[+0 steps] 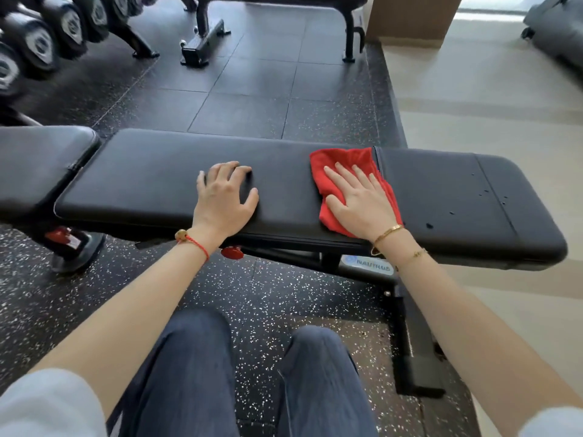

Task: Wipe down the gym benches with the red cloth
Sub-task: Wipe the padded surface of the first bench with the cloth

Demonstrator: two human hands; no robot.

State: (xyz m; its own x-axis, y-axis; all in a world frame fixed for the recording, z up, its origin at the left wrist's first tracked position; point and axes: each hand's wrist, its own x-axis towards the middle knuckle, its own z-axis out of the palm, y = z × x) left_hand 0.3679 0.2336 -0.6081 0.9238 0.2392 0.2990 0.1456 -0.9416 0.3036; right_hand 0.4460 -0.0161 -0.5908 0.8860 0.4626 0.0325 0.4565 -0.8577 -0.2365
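Bench [176, 171] pad black, droplets; speckled rubber floor [284, 298].

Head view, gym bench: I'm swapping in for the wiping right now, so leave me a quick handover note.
Left hand: flat and bare on the long black pad, bracing, holding nothing.
Right hand: palm pressed flat on the red cloth, which lies spread on the same pad beside the seam to the end section.
Done: cannot tell how much has been wiped.
Left: small droplets show on the end section to the right; the separate seat pad on the left and the far bench look untouched.
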